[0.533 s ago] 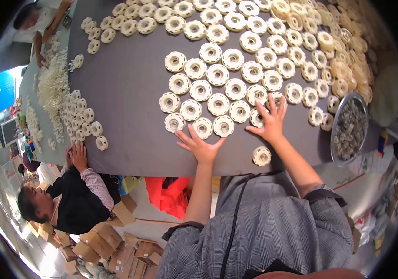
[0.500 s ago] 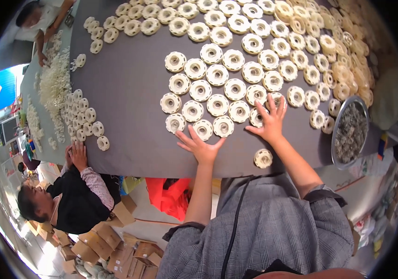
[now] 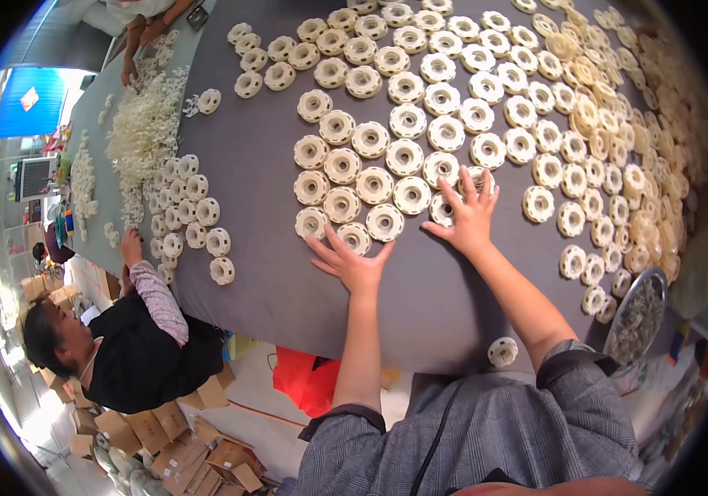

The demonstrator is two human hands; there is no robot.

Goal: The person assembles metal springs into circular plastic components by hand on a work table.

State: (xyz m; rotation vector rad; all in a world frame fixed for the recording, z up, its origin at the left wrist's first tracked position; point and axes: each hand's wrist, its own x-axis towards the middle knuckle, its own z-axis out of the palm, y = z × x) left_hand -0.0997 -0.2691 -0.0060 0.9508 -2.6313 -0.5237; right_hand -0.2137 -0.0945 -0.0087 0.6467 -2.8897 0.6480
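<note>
Both of my hands are spread against the near side of a block of cream-white, notched plastic rings point(image 3: 412, 195) with wire coil springs in their centres. My left hand point(image 3: 357, 269) is open, its fingertips touching the front rings at the block's left corner, including a ring point(image 3: 354, 239) beside the index finger. Farther right, my open right hand point(image 3: 471, 226) lays its fingers over a ring point(image 3: 443, 212) and another just beyond it, partly hiding both. Neither hand grips anything. A single ring point(image 3: 503, 352) lies apart near the table's front edge.
More rings cover the far side of the grey table point(image 3: 246, 198), with yellower ones point(image 3: 619, 124) heaped at right. A metal bowl of springs point(image 3: 637, 318) stands at the right edge. At left, a co-worker point(image 3: 135, 347) reaches toward stacked rings point(image 3: 193, 211) and a pile of small white pieces point(image 3: 143, 132).
My hands and the ring block have slid farther from the front edge, closer to the far rings. The view has shifted. The co-worker's hand has moved forward to the small pieces.
</note>
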